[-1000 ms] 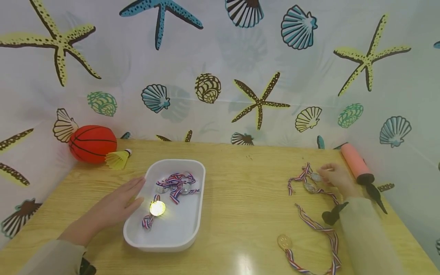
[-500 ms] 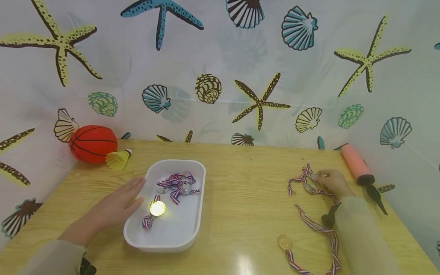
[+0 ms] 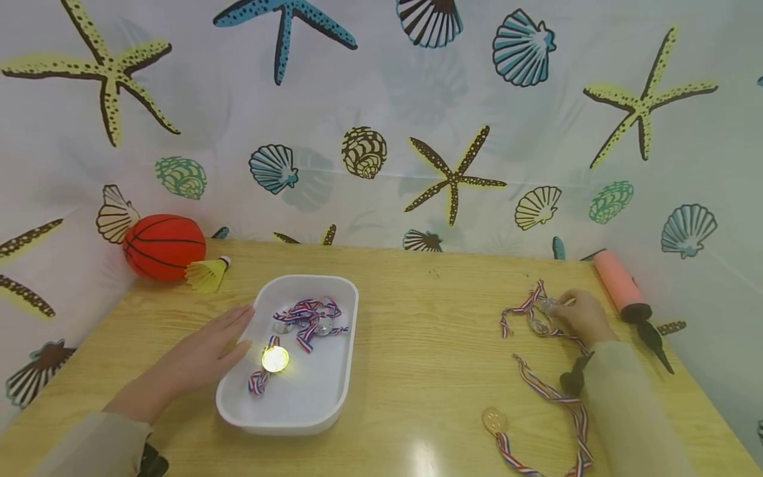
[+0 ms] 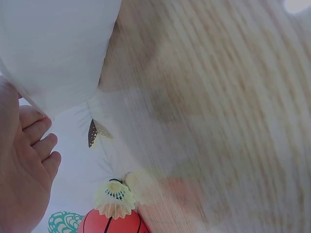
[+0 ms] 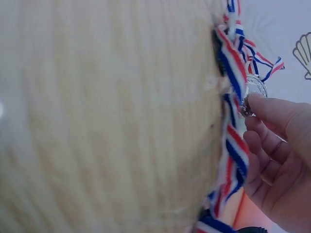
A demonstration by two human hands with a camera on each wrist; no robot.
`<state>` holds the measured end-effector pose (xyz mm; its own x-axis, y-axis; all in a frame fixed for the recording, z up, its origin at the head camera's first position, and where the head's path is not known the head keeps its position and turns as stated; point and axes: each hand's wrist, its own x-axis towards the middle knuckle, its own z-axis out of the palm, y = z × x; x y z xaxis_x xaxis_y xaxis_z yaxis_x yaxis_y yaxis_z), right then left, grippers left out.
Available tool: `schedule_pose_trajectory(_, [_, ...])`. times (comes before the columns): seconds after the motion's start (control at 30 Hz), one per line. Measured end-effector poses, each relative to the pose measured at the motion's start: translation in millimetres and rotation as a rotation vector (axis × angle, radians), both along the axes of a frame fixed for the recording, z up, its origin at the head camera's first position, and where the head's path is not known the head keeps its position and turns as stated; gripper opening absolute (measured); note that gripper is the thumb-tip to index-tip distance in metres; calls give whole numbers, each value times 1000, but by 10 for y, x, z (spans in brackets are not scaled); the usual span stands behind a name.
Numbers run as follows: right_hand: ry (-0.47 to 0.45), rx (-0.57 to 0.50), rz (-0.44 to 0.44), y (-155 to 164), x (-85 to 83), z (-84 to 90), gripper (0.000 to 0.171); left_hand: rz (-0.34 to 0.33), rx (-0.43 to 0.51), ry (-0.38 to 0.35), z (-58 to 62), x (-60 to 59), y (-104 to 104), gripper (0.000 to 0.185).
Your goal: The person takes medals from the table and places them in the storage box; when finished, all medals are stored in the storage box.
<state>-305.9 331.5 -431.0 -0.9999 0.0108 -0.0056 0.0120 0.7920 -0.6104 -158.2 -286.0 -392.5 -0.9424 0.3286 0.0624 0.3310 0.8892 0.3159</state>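
Toward three o'clock on the wooden table (image 3: pixel 417 358), a right hand (image 3: pixel 583 317) pinches a silver medal (image 3: pixel 548 305)

Head view, with the table's middle as the dial: the pinched medal sits between two and three o'clock, thumb and forefinger clamped on its edge. A second silver medal (image 3: pixel 539 326) lies just beside it, toward its seven o'clock, and a striped ribbon (image 3: pixel 527 306) in red, white and blue trails around them. At two o'clock, beyond the hand, rests a pink cylinder (image 3: pixel 620 281) with a black end. Around four o'clock a gold medal (image 3: pixel 494 420) lies flat, its looped ribbon (image 3: pixel 580 424) curving along the near side. At nine o'clock stands a white tray (image 3: pixel 310 391) holding ribboned medals (image 3: pixel 324 326), among them a brightly shining gold piece (image 3: pixel 275 359). The left hand (image 3: pixel 205 351) lies at the tray's nine-to-ten o'clock side, fingers straight and close together, thumb apart. At ten o'clock a red basketball (image 3: pixel 164 247) and a yellow shuttlecock (image 3: pixel 207 273) lie side by side.

Left wrist view: the tray's wall fills ten o'clock. The left hand enters at eight, its fingers together and its foremost fingertip at the tray's edge; whether the thumb touches the tray cannot be told. Near seven o'clock the shuttlecock overlaps the basketball.

Right wrist view: the right hand enters at four o'clock, thumb on the silver medal, lower fingers bent and close together. Striped ribbon runs from one o'clock down to five.
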Motion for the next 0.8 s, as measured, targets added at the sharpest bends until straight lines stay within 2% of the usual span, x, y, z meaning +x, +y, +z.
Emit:
schedule_pose_trajectory(0.17, [-8, -76, 27, 20, -19, 167, 29, 4, -1, -3, 13, 1, 8, 60])
schedule_pose_trajectory(0.37, [-20, -157, 63, -59, -40, 579, 39, 5, 1, 3, 19, 5, 8, 61])
schedule_pose_trajectory(0.57, [36, -233, 67, -262, -26, 981, 41, -6, 4, 9, 7, -5, 0, 61])
schedule_pose_trajectory(0.8, [113, -274, 137, -660, 83, 1435, 41, -9, 11, 4, 6, -4, 8, 60])
